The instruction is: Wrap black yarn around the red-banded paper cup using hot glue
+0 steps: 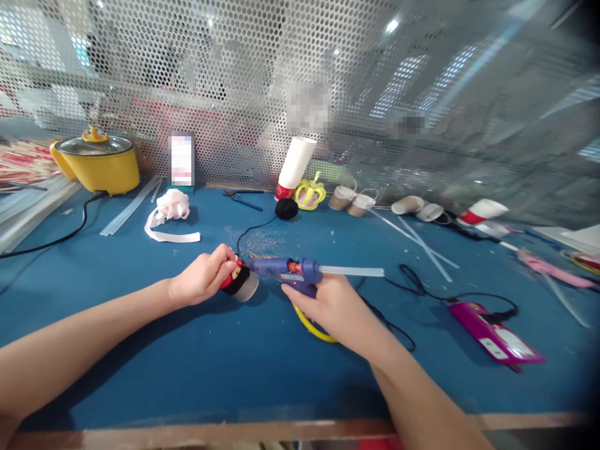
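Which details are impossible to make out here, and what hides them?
In the head view:
Handle of the glue gun: mostly hidden by the right grip.
Wrapped cup: partly covered by the left grip.
Yellow ring: partly behind the right grip.
Upright screen: writing too small and blurred.
Leftmost clear sticks: cut off by left edge.

Bright, fairly even light across the blue tabletop (164, 387) here, and my left arm (103, 329) throws a soft, broad shadow just below itself. In my right hand (335, 306), the glue gun (274, 269) shows a tiny red glow. Up on the perforated screen (225, 56), one white glare spot burns at upper right, pale streaks slanting nearby. Two patches there are pixelated! Far right, the pink thing (557, 272) smears, the mesh stretches, the edge sinks into black.
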A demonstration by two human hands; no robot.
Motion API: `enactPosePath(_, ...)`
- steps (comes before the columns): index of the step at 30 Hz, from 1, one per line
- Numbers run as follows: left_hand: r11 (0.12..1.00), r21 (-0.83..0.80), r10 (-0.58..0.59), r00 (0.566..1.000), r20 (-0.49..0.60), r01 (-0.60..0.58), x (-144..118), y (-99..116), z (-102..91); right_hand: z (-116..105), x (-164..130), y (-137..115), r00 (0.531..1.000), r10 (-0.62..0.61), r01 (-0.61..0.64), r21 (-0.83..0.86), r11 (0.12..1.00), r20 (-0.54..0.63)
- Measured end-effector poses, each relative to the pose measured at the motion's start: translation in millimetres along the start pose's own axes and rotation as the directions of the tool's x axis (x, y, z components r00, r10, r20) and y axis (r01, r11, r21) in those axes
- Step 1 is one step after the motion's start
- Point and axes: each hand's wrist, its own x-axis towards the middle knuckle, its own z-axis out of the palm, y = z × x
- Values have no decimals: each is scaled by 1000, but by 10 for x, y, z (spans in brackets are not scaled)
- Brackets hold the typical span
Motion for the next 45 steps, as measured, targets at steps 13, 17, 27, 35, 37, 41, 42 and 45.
enactPosePath(13, 999, 31, -27, 1000, -7, 28, 5, 5, 7, 20, -35, -12, 999, -34, 31, -74, 997, -32)
enactPosePath(17, 999, 18, -30, 1000, 0, 30, 1, 1, 9, 18, -54, -23, 999, -37, 34, -98, 995, -32)
enactPosePath(27, 998, -15, -64, 998, 6, 64, 1, 36, 0, -6, -99, -94, 996, -85, 85, -91, 992, 6)
enactPosePath(35, 998, -19, -59, 998, 7, 59, 2, 41, -7, 22, -114, -81, 993, -121, 120, -91, 989, -10)
enactPosePath(37, 998, -16, -58, 998, 4, 58, 3, 34, -7, 20, -107, -78, 991, -132, 132, -62, 989, 6)
enactPosePath(41, 999, -31, -21, 1000, 4, 21, -1, 6, 0, 10, -64, -31, 996, -94, 93, -26, 995, -10)
enactPosePath(42, 999, -31, -9, 1000, 4, 9, -2, -2, 3, 9, -51, -12, 997, -79, 79, -16, 997, -18)
enactPosePath(45, 1000, -21, 6, 1000, 3, -6, -1, -17, 8, 13, -16, 43, 998, -54, 54, 6, 999, -13)
